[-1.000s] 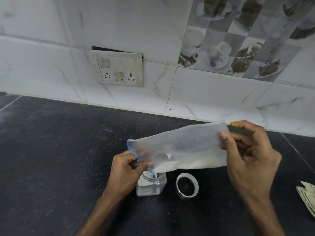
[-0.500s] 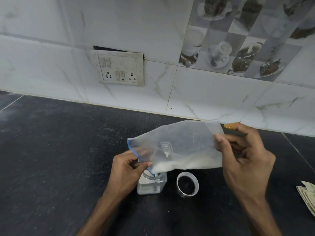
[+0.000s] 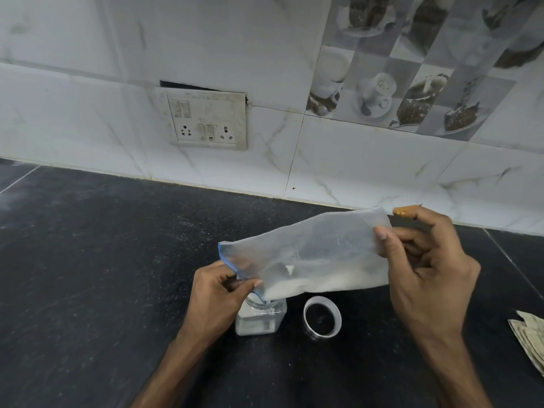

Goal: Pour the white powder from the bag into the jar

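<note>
- Comparing w/ the shot half a sec back: bag (image 3: 309, 260) has barely moved; its far end by the right hand (image 3: 426, 275) sits about the same, mouth still down at the jar (image 3: 260, 318).
- White powder (image 3: 318, 285) lies along the bag's lower edge, heaped toward the mouth corner. I judge the pour is mid-way, slow feed.
- Left hand (image 3: 219, 293) pinches the blue-edged mouth corner right over the jar neck; right hand pinches the closed end, thumb in front, fingers behind.
- Jar stands on the dark counter (image 3: 88, 275), lid ring (image 3: 322, 319) just beside it.
- Hidden: jar opening covered by bag + left fingers, so can't tell if powder is flowing or how full the jar is.
- Folded paper (image 3: 530, 337) cut off at the right edge.
</note>
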